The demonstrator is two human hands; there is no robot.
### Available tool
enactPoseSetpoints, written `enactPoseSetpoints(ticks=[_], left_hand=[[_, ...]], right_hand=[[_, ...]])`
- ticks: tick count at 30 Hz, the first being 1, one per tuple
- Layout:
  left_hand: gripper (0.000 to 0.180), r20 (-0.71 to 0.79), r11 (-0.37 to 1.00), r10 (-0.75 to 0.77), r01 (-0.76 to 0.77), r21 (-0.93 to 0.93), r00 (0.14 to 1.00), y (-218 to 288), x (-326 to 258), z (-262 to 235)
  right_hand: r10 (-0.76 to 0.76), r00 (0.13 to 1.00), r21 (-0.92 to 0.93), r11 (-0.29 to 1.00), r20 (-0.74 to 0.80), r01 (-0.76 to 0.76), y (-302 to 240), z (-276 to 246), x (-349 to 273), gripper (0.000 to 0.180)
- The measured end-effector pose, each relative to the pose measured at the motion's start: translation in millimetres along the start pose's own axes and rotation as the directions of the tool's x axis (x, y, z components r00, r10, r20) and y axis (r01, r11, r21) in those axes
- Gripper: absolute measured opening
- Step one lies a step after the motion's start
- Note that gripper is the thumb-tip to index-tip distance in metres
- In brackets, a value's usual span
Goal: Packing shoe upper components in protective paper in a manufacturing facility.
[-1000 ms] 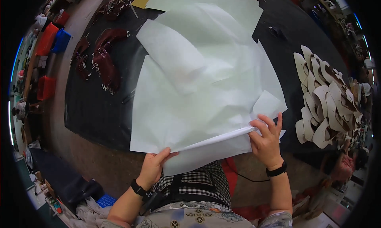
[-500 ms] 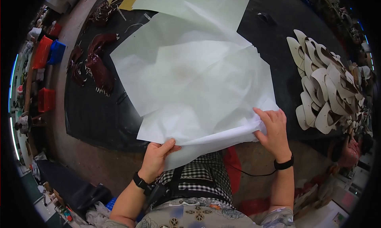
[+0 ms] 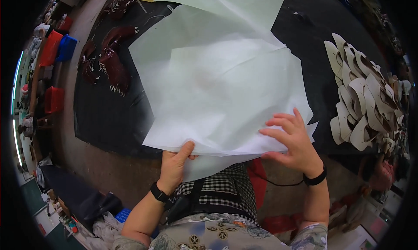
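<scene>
In the head view, a stack of large, thin, pale paper sheets [image 3: 217, 84] lies on the black table [image 3: 100, 115], its long axis running from near to far. The left hand [image 3: 174, 165] pinches the near edge, thumb on top. The right hand [image 3: 294, 141] rests flat and spread open on the near right corner. Beige curved cut-outs [image 3: 365, 97] are piled at the right.

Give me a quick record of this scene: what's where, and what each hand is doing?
Surface: black mat on a workbench
Middle: white paper sheets, overlapping
Left hand: grips the sheets' near edge, thumb on top
Right hand: flat on the sheets, fingers spread
Right side: heap of pale cut pieces
Left side: dark red pieces
</scene>
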State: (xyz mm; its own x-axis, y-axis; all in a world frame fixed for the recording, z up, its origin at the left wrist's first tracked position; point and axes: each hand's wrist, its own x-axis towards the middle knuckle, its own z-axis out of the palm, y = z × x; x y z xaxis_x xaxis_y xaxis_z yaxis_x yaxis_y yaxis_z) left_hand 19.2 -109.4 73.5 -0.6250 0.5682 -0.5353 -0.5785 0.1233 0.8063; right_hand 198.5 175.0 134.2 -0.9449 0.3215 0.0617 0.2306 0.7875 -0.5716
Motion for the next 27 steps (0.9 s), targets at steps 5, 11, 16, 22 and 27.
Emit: enactPoseSetpoints(ticks=[5,11,16,22,27], left_hand=[[0.019,0.048,1.000,0.021,-0.019,-0.022,0.999,4.5,2.0,11.8],[0.026,0.108,1.000,0.012,-0.013,0.010,0.994,15.9,1.7,14.0],[0.025,0.191,0.988,0.134,-0.146,0.051,0.972,20.3,7.1,28.9],[0.021,0.100,0.996,0.047,-0.055,0.073,0.994,4.8,11.3,5.4],[0.024,-0.095,0.985,-0.155,0.161,0.058,0.983,-17.1,14.8,-25.6]], right_hand=[[-0.107,0.980,-0.035,0.993,0.168,0.115,-0.5,-2.2,22.8,0.010],[-0.103,0.987,0.257,0.964,0.123,0.069,-41.1,2.1,67.4,0.034],[-0.265,0.916,0.205,0.956,0.300,0.209,-49.5,34.9,85.2,0.020],[0.108,0.978,0.327,0.931,0.178,-0.162,-23.5,-6.0,112.5,0.014],[0.479,0.877,0.640,0.667,0.022,-0.380,49.3,-55.8,156.6,0.012]])
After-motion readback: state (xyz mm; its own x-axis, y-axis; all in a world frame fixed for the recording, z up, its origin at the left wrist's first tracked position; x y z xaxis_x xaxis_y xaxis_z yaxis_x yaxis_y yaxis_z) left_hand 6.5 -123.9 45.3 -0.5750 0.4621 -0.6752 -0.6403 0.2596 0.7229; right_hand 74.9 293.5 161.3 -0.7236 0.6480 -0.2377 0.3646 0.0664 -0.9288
